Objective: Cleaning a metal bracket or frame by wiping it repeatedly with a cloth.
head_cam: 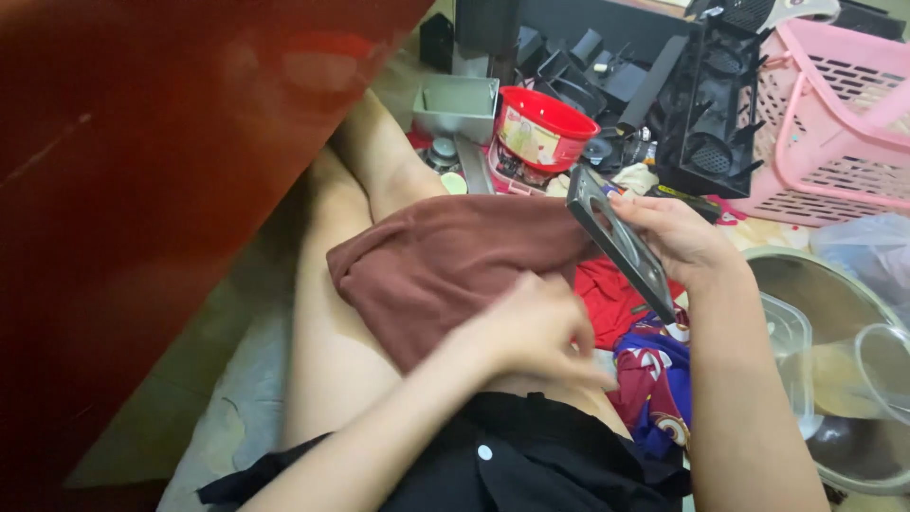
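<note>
Looking down from the head camera, I see the right hand (675,235) with its grip closed around a flat dark grey panel with a rounded cut-out (621,242), holding it tilted on edge above the lap, probably so its face can be inspected. The left hand (536,327) rests on the brown shorts (445,265) with fingers curled loosely; I cannot tell whether that grip pinches anything small. Beyond the knees sit a red tub (542,128), a grey metal box (457,106) and a black slotted plastic housing (716,104), with a pink basket (834,123) at the right, all within arm's reach on the floor. Clear plastic containers (834,370) lie beside the right forearm, and a dark red wooden panel (142,171) fills the left.
</note>
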